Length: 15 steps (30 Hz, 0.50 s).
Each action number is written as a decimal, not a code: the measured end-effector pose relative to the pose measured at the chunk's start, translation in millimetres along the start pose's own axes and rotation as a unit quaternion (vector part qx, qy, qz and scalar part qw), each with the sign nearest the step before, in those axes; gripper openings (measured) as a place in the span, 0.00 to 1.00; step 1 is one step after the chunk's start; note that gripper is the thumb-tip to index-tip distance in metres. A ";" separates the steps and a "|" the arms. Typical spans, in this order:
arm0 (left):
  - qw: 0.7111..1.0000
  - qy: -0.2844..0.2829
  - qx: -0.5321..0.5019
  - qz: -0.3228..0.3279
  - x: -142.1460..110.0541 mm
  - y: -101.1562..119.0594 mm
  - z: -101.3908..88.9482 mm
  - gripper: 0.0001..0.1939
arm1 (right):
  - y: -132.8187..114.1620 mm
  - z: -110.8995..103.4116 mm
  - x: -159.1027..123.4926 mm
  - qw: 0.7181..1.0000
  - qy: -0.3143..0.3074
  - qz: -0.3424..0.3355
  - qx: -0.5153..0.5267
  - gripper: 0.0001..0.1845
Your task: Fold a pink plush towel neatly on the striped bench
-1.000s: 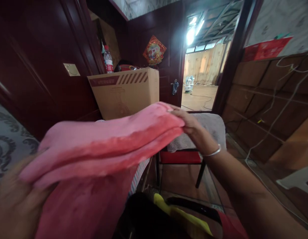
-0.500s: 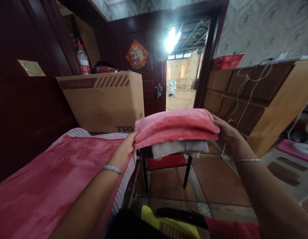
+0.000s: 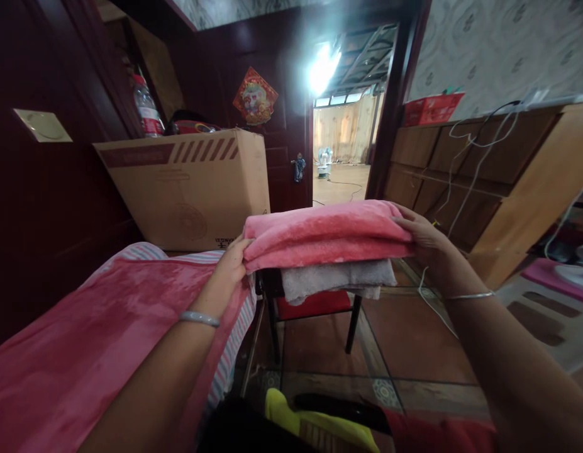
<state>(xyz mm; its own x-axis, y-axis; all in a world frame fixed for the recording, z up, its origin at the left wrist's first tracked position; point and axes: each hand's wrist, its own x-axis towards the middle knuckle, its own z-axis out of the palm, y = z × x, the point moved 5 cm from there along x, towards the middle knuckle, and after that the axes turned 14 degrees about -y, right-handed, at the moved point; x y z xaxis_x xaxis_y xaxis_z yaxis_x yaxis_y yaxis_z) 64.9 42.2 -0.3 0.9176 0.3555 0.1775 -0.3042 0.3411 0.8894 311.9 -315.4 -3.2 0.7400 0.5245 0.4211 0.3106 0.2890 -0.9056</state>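
Observation:
A folded pink blanket (image 3: 324, 236) lies across the top of a chair's back, over a grey cloth (image 3: 336, 280) that hangs there. At its left end, my left hand (image 3: 234, 258) is closed on the blanket's edge. My right hand (image 3: 421, 233) grips the right end, fingers on top, with the thumb side partly hidden. Below the grey cloth shows the red seat (image 3: 314, 305) of the chair. To the left, a pink plush spread (image 3: 116, 314) with a striped border covers a flat surface.
A large cardboard box (image 3: 187, 189) stands behind the spread, with a bottle (image 3: 147, 110) on it. At the right is a wooden cabinet (image 3: 517, 176) with loose white cables and a red basket (image 3: 433, 109). Another red chair part (image 3: 437, 431) and yellow cloth (image 3: 319, 425) sit close to me.
Both hands still hold the blanket's ends. The left hand and left end have shifted slightly left in view, and the blanket looks drawn a little wider. The camera view has shifted slightly.

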 end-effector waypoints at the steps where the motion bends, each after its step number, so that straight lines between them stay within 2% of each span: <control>1: 1.000 -0.003 0.003 0.012 3.0 6.4 4.7 0.14 | -2.6 2.1 2.2 1.000 0.003 0.001 0.012 0.30; 6: 0.997 -0.013 -0.007 0.072 9.5 33.8 31.9 0.19 | -35.9 5.4 3.4 0.993 0.065 -0.088 0.047 0.30; 9: 0.995 -0.033 -0.005 0.096 -0.1 31.8 39.0 0.24 | -48.9 -1.8 -8.7 0.989 0.074 -0.127 0.031 0.30; 11: 0.997 -0.030 0.012 0.073 -10.0 17.4 34.3 0.24 | -39.5 -8.0 -20.2 0.995 0.053 -0.085 0.011 0.31; 15: 0.997 0.012 0.041 -0.057 -27.7 -22.9 13.5 0.14 | 9.0 -16.2 -45.4 0.997 -0.008 0.071 0.010 0.30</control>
<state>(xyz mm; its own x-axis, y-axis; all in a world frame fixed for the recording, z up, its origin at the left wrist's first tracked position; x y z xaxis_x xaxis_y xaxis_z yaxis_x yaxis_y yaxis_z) 49.8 12.8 -19.8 0.9381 0.3404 0.0640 -0.1760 0.3094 0.9345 290.8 -349.6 -31.3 0.7661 0.5736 0.2899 0.1911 0.2273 -0.9549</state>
